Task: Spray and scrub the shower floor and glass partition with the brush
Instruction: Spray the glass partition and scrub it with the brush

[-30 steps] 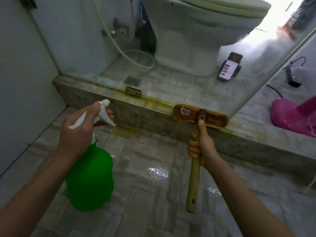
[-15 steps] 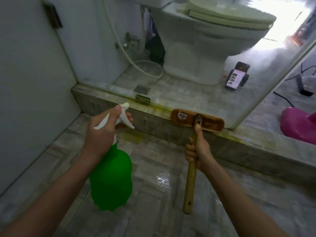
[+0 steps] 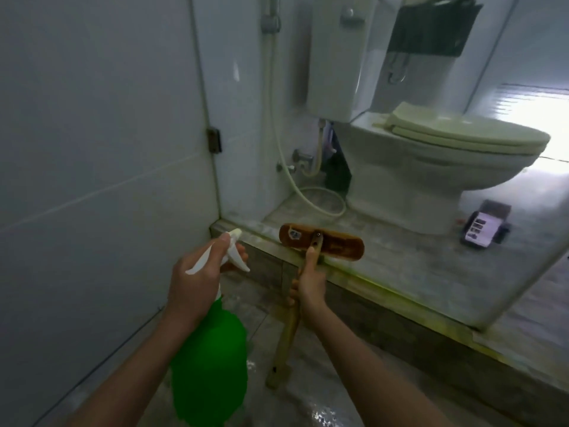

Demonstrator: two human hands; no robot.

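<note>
Sprayer raised, brush on the step: wet tiles and a narrow ledge are the risks.

The shower floor (image 3: 308,405) at lower centre shines wet, so a foot could slip. The brush (image 3: 321,241), mid-frame, rests its oblong brown wooden head on the thin curb (image 3: 385,306) at the foot of the glass partition (image 3: 246,103), and a hard push might skid it off. The right hand (image 3: 309,285) is wrapped round its long handle. The left hand (image 3: 197,282) grips the green spray bottle (image 3: 212,365) by its white trigger head.
</note>
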